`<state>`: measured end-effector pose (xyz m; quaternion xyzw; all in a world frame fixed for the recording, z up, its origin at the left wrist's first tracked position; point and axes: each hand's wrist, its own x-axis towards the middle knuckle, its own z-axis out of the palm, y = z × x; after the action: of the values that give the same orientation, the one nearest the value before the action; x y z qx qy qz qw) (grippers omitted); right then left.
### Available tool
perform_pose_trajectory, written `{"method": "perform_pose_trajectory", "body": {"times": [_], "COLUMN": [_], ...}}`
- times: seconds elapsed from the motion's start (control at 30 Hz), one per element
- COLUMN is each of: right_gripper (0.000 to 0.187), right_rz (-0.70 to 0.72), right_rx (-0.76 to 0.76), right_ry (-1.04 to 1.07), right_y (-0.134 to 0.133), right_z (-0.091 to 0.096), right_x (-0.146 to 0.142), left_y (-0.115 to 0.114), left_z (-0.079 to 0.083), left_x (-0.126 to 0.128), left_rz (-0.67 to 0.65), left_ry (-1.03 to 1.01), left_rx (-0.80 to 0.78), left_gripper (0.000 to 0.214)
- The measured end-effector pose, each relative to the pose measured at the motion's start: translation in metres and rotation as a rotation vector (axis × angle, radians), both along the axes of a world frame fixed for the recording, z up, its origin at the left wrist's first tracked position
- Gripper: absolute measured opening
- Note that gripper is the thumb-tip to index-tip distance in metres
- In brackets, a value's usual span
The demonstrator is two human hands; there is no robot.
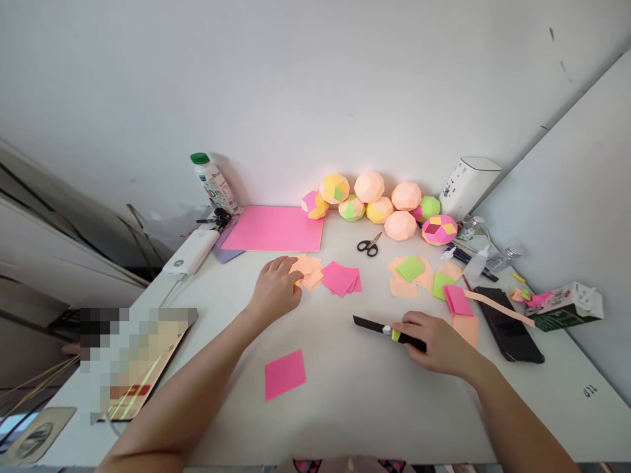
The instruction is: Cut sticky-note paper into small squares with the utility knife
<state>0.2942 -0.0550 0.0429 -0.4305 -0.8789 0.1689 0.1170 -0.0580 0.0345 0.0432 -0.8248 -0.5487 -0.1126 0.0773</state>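
My right hand (432, 341) is closed around the handle of a utility knife (378, 326), whose dark blade points left above the table. My left hand (277, 288) hovers at the left edge of a pile of peach paper squares (311, 270). Its fingers are bent and apart, and whether they touch the paper I cannot tell. Just right of that pile lie several overlapping pink paper squares (339, 278). A single pink sheet (285, 375) lies by itself in front, between my forearms. Peach pieces with a green square (410, 269) on top lie beyond my right hand.
Along the wall sit several faceted paper balls (400, 225), with black scissors (369, 245) before them. A large pink sheet (276, 228) and a bottle (215, 184) are at back left. A phone (507, 325), glue bottle (476, 263) and small carton (569, 307) line the right side.
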Motion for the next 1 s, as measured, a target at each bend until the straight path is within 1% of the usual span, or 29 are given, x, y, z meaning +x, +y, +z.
{"method": "perform_pose_trajectory", "body": {"times": [0.03, 0.07, 0.1, 0.17, 0.23, 0.33, 0.37, 0.43, 0.53, 0.57, 0.6, 0.67, 0.73, 0.77, 0.8, 0.83, 0.87, 0.9, 0.97, 1.0], "right_gripper": [0.044, 0.044, 0.044, 0.043, 0.043, 0.044, 0.044, 0.044, 0.044, 0.044, 0.044, 0.043, 0.044, 0.044, 0.044, 0.044, 0.044, 0.044, 0.044, 0.044], "right_rz": [0.001, 0.001, 0.003, 0.005, 0.004, -0.007, -0.01, -0.012, -0.011, -0.011, -0.012, -0.015, -0.018, -0.019, -0.018, -0.018, -0.017, -0.014, -0.01, -0.01], "right_rx": [0.004, 0.007, 0.008, 0.011, 0.012, 0.019, 0.021, 0.023, 0.022, 0.02, 0.018, 0.016, 0.019, 0.022, 0.026, 0.029, 0.032, 0.032, 0.024, 0.017], "right_ry": [0.003, 0.007, 0.009, 0.011, 0.007, -0.005, -0.007, -0.003, 0.007, 0.006, 0.005, -0.004, -0.006, -0.004, -0.002, 0.0, 0.003, 0.005, 0.001, -0.001], "right_y": [0.0, 0.0, 0.0, 0.0, -0.001, -0.001, -0.001, -0.001, -0.001, -0.001, -0.001, -0.001, -0.001, -0.001, -0.001, -0.001, -0.001, -0.001, -0.002, -0.002], "right_z": [0.0, 0.0, 0.0, 0.001, 0.002, 0.004, 0.004, 0.004, 0.004, 0.004, 0.004, 0.004, 0.004, 0.004, 0.004, 0.004, 0.004, 0.004, 0.005, 0.005], "right_x": [0.0, 0.0, 0.0, -0.001, -0.002, -0.003, -0.003, -0.003, -0.002, -0.002, -0.002, -0.001, -0.001, -0.001, -0.001, -0.001, -0.001, -0.001, -0.001, -0.001], "left_y": [-0.008, -0.016, -0.025, -0.043, -0.063, -0.088, -0.095, -0.106, -0.117, -0.119, -0.121, -0.124, -0.125, -0.125, -0.124, -0.123, -0.122, -0.121, -0.118, -0.116], "left_z": [0.01, 0.019, 0.029, 0.043, 0.052, 0.053, 0.051, 0.044, 0.031, 0.028, 0.025, 0.023, 0.027, 0.031, 0.036, 0.042, 0.047, 0.052, 0.057, 0.056], "left_x": [0.001, 0.002, 0.003, 0.005, 0.01, 0.021, 0.025, 0.033, 0.041, 0.043, 0.045, 0.048, 0.049, 0.049, 0.048, 0.046, 0.045, 0.045, 0.046, 0.047], "left_rz": [-0.01, -0.042, -0.11, -0.285, -0.358, -0.34, -0.362, -0.39, -0.383, -0.391, -0.371, -0.344, -0.343, -0.338, -0.291, -0.236, -0.202, -0.186, -0.175, -0.218], "left_ry": [0.031, 0.076, 0.124, 0.187, 0.243, 0.378, 0.407, 0.448, 0.476, 0.483, 0.491, 0.5, 0.502, 0.508, 0.535, 0.566, 0.583, 0.6, 0.605, 0.599], "left_rx": [-0.058, -0.15, -0.271, -0.554, -0.75, -0.786, -0.796, -0.766, -0.667, -0.645, -0.636, -0.655, -0.684, -0.688, -0.68, -0.671, -0.674, -0.741, -0.839, -0.87], "left_gripper": [0.032, 0.029, 0.025, 0.019, 0.014, 0.009, 0.011, 0.016, 0.041, 0.05, 0.056, 0.062, 0.065, 0.064, 0.062, 0.055, 0.041, 0.029, 0.023, 0.023]}}
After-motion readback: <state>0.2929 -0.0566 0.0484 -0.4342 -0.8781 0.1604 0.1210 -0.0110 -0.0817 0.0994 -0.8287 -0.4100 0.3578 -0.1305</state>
